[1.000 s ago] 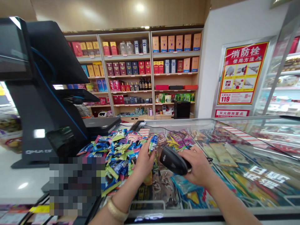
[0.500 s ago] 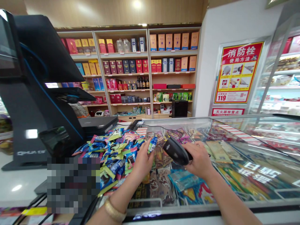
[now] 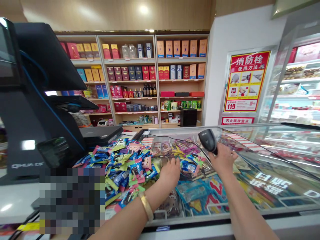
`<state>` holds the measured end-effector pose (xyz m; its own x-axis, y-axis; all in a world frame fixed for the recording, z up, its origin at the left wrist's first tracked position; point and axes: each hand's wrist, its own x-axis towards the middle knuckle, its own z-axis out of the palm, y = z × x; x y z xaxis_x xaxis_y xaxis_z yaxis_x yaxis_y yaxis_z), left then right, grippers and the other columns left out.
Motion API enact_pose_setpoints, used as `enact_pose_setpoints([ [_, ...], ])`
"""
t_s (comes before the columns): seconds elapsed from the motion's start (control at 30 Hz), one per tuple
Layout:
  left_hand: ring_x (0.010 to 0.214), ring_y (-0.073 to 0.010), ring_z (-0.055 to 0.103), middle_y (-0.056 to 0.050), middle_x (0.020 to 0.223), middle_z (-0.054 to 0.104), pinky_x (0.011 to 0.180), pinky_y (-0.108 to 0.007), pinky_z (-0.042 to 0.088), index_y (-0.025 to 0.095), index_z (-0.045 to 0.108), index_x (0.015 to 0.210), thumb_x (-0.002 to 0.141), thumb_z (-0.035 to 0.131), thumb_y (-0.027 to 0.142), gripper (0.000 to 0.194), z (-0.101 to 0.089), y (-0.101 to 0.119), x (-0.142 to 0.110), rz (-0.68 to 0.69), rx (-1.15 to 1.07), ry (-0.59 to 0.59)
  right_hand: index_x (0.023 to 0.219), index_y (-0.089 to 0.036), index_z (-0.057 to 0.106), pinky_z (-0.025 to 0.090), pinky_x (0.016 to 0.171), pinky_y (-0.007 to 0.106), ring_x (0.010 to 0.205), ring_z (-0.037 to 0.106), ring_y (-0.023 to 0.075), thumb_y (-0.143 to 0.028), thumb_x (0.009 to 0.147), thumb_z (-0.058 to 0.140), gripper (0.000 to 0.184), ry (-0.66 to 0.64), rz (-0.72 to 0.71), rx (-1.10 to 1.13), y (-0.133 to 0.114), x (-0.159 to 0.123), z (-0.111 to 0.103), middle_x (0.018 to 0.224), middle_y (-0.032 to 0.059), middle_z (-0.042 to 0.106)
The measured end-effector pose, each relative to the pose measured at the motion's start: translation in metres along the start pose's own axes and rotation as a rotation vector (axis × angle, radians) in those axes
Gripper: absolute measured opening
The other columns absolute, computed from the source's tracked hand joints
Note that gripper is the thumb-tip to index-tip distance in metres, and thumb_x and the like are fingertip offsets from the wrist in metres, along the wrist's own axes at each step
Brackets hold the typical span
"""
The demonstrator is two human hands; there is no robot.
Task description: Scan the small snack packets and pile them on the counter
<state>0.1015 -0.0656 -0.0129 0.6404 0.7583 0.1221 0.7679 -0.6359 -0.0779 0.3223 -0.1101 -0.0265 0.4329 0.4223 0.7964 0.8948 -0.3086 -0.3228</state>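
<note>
My left hand [image 3: 171, 171] is over the glass top between two groups of small wrapped snack packets, its fingers bent and slightly apart, with nothing visible in them. On its left lies a large heap of blue, green and pink packets [image 3: 135, 170]. Just right of its fingers is a smaller pile of similar packets [image 3: 191, 166]. My right hand [image 3: 223, 160] grips a black handheld barcode scanner [image 3: 208, 140], raised above the glass with its head tilted up and to the left. A dark cable [image 3: 185, 139] runs across the glass behind the scanner.
A glass-topped freezer [image 3: 250, 133] holding packaged goods spans the front. To the left stands a black checkout terminal [image 3: 25, 133]. Shelves of boxes and bottles [image 3: 132, 73] line the back wall. A red and yellow poster [image 3: 246, 81] hangs on the right.
My left hand, which held a small snack packet, has moved right and no packet shows in it. My right hand has lifted the scanner up and to the right, exposing the smaller pile.
</note>
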Motion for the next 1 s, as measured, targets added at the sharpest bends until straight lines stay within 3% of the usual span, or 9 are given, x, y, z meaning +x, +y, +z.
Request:
enact_pose_setpoints([
  [0.2,0.120,-0.0371,0.053,-0.024,0.131,0.053,0.102,-0.051,0.041,0.011,0.036,0.145,0.085,0.054,0.023,0.064,0.005,0.000,-0.010,0.050,-0.185,0.110,0.113,-0.018,0.056,0.029,0.083,0.045,0.095,0.053,0.0307,-0.030,0.082,0.049,0.034,0.015,-0.059,0.018,0.002,-0.001,0.002,0.100,0.0130,0.065],
  [0.3,0.127,-0.0355,0.048,-0.020,0.138,0.049,0.107,-0.051,0.036,0.017,0.039,0.144,0.081,0.059,0.025,0.067,-0.003,-0.010,-0.036,0.097,-0.315,0.156,0.109,-0.018,0.057,0.028,0.081,0.044,0.094,0.053,0.0304,-0.030,0.081,0.049,0.031,0.042,-0.057,0.042,0.002,-0.001,0.002,0.097,0.0120,0.066],
  [0.4,0.125,-0.0305,0.049,-0.014,0.139,0.050,0.106,-0.046,0.039,0.024,0.046,0.140,0.080,0.058,0.023,0.061,-0.008,-0.032,-0.071,0.119,-0.402,0.227,0.109,-0.018,0.057,0.028,0.081,0.044,0.093,0.053,0.0297,-0.031,0.082,0.048,0.031,0.050,-0.057,0.039,0.000,-0.001,0.002,0.096,0.0116,0.065],
  [0.57,0.112,-0.0298,0.058,-0.012,0.123,0.059,0.097,-0.046,0.046,0.024,0.055,0.131,0.079,0.058,0.027,0.052,-0.003,-0.084,-0.128,-0.155,-0.327,0.417,0.113,-0.017,0.057,0.028,0.080,0.043,0.093,0.054,0.0299,-0.033,0.083,0.048,0.034,0.063,-0.080,0.052,-0.004,-0.002,0.000,0.098,0.0126,0.065],
  [0.67,0.106,-0.0314,0.061,-0.013,0.117,0.062,0.092,-0.048,0.047,0.021,0.059,0.124,0.079,0.059,0.035,0.047,0.004,-0.103,-0.152,-0.328,-0.260,0.374,0.113,-0.018,0.057,0.028,0.079,0.043,0.092,0.054,0.0299,-0.032,0.083,0.047,0.035,0.066,-0.100,0.069,-0.007,-0.003,-0.001,0.096,0.0114,0.064],
  [0.8,0.111,-0.0321,0.060,-0.014,0.120,0.064,0.095,-0.046,0.046,0.020,0.061,0.121,0.076,0.060,0.032,0.046,0.011,-0.106,-0.163,-0.406,-0.316,0.281,0.111,-0.017,0.058,0.029,0.079,0.042,0.091,0.054,0.0300,-0.032,0.082,0.048,0.034,0.055,-0.130,0.074,-0.009,-0.006,0.000,0.096,0.0119,0.064],
  [0.9,0.112,-0.0300,0.060,-0.010,0.120,0.066,0.098,-0.044,0.045,0.023,0.062,0.120,0.074,0.060,0.029,0.046,0.008,-0.108,-0.164,-0.393,-0.502,0.280,0.114,-0.018,0.057,0.030,0.081,0.043,0.094,0.053,0.0307,-0.030,0.080,0.050,0.037,0.047,-0.178,0.070,-0.010,-0.008,0.002,0.098,0.0123,0.064],
  [1.0,0.096,-0.0261,0.066,-0.005,0.103,0.072,0.087,-0.037,0.052,0.026,0.065,0.114,0.073,0.064,0.036,0.042,-0.001,-0.113,-0.166,-0.385,-0.828,0.217,0.116,-0.019,0.056,0.031,0.082,0.044,0.095,0.054,0.0309,-0.028,0.078,0.051,0.039,0.035,-0.224,0.077,-0.009,-0.009,0.003,0.100,0.0116,0.065],
])
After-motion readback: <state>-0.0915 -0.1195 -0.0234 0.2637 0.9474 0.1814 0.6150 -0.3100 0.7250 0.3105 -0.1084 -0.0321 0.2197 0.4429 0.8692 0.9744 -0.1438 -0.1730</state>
